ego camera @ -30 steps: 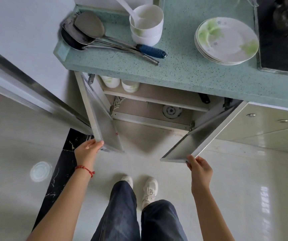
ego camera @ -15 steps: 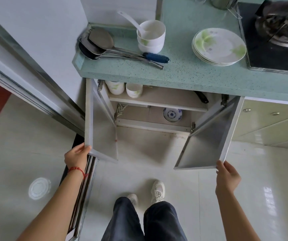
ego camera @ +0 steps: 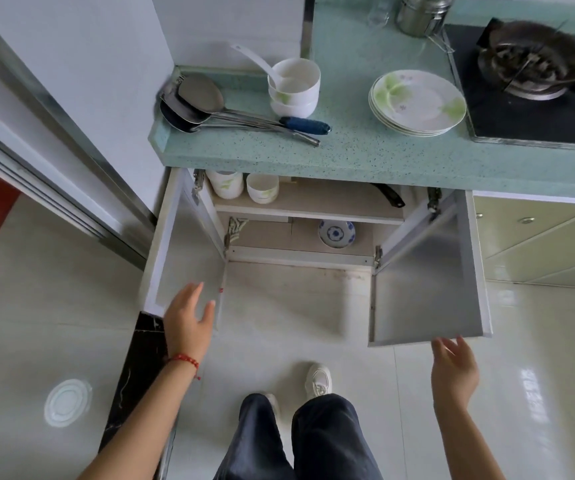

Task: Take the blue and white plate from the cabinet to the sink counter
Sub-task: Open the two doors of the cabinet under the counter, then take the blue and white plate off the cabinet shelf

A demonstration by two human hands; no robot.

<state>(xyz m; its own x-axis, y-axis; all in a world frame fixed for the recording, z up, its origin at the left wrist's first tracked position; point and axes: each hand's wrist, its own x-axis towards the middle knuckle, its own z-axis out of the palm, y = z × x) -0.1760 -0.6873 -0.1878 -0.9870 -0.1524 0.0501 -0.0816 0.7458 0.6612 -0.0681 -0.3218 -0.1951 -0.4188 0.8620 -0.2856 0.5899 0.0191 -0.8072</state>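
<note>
A blue and white plate (ego camera: 336, 233) lies on the lower shelf of the open cabinet (ego camera: 308, 211) under the green counter (ego camera: 383, 157). Both cabinet doors stand wide open. My left hand (ego camera: 189, 320) hovers with fingers spread in front of the left door (ego camera: 182, 251), off its edge. Just below the bottom edge of the right door (ego camera: 424, 285) is my right hand (ego camera: 454, 368), fingers apart and holding nothing. Both hands are well short of the plate.
White bowls (ego camera: 262, 188) sit on the upper shelf beside a black pan handle (ego camera: 388, 195). On the counter are ladles (ego camera: 210, 105), stacked bowls with a spoon (ego camera: 294, 86), floral plates (ego camera: 417, 102) and a gas stove (ego camera: 535, 74). My legs and shoes (ego camera: 317, 379) stand on the tiled floor.
Both doors swung fully open and both hands let go of their edges. The view rose, so the blue and white plate shows clearly on the lower shelf.
</note>
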